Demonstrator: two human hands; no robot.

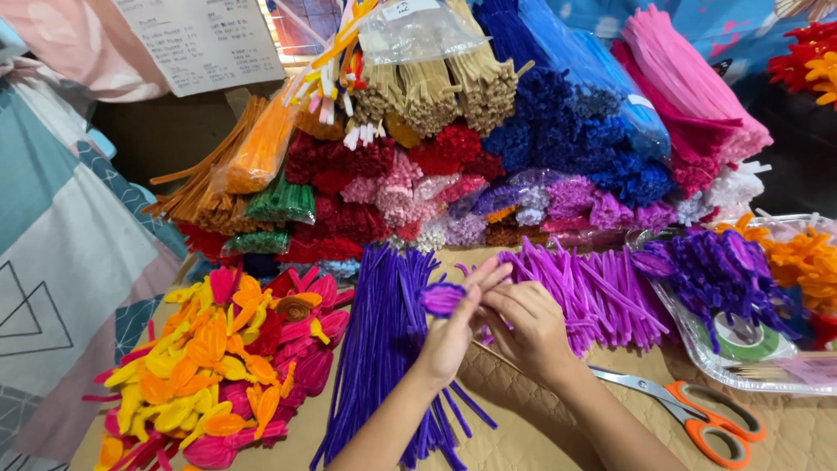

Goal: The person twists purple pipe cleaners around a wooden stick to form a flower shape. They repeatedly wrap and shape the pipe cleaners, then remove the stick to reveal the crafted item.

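Hands (501, 327) pinch purple petal (443, 298) below white paper sign (205, 39).

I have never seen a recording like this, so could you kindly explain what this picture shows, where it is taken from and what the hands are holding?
There is no machine here: a person works with two bare hands, and the single picture comes from a camera worn on their head, looking down. The left hand pinches a small purple petal-shaped piece made of fuzzy craft stems, and the right hand meets it from the other side. On the surface lie loose dark purple stems, lighter violet stems, a pile of finished yellow, orange and pink petals, and orange-handled scissors. A clear tray holds purple pieces and green tape. Bundles of coloured stems are stacked behind.
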